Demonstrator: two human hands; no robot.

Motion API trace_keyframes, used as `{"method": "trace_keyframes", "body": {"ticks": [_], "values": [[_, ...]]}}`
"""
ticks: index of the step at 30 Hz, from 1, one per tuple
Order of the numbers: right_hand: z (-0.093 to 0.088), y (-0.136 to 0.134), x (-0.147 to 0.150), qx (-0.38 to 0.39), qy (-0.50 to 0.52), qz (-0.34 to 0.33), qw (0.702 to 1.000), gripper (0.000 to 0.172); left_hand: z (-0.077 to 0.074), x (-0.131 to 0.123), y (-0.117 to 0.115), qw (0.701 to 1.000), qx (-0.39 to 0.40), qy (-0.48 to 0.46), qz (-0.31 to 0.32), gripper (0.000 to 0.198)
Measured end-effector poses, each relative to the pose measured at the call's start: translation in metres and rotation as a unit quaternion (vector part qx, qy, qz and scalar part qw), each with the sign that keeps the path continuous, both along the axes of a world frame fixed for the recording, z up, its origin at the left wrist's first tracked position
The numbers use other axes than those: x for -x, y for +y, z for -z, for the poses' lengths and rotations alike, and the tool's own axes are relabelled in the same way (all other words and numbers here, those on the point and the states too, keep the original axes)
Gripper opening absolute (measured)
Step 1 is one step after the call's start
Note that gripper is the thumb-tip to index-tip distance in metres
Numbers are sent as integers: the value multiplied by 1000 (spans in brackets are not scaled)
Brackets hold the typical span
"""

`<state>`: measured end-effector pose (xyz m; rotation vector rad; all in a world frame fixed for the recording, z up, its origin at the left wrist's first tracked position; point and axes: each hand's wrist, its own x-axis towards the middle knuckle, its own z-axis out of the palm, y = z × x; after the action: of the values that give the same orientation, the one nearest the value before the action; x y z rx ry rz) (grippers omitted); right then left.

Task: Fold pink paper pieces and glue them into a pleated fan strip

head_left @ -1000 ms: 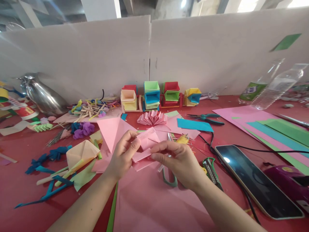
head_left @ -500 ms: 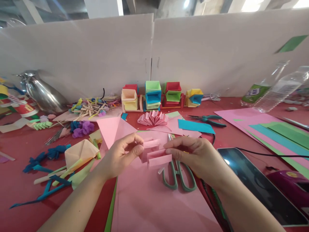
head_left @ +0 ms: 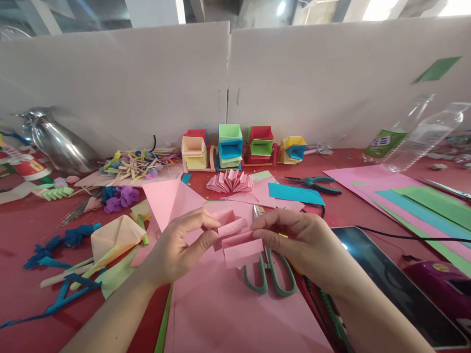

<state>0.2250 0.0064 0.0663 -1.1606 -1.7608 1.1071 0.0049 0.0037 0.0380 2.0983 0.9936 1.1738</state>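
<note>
Between my two hands is a folded pink paper piece (head_left: 243,251) with open, box-like pleats. My left hand (head_left: 187,242) pinches its left side between thumb and fingers. On the other side, my right hand (head_left: 294,240) grips its right edge the same way. Scissors with grey-green handles (head_left: 270,279) lie just under and right of the piece, their blades partly hidden by my right hand and the paper. Large pink paper sheets (head_left: 235,318) are spread beneath. A pleated pink paper fan (head_left: 231,181) rests on the table beyond my hands.
Stacked coloured paper boxes (head_left: 230,147) stand against the white partition (head_left: 147,83). Pliers (head_left: 314,184) and a blue paper strip (head_left: 296,194) lie ahead. A phone (head_left: 397,289) is at right, with plastic bottles (head_left: 423,137) behind. Paper crafts (head_left: 117,235) and a metal jug (head_left: 61,142) sit left.
The pink piece has been tilted, so its pleats show more open from above. Both hands still hold it. The whole view has shifted slightly.
</note>
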Motion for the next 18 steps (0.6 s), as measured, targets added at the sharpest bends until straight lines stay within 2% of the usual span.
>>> {"method": "trace_keyframes", "body": {"ticks": [5, 18], "values": [[5, 2, -1, 36, 38, -14, 999, 15, 0, -1, 0, 1000, -19, -4, 17, 8], [3, -1, 1, 46, 59, -25, 997, 11, 5, -2, 2, 997, -59, -11, 50, 9]]}}
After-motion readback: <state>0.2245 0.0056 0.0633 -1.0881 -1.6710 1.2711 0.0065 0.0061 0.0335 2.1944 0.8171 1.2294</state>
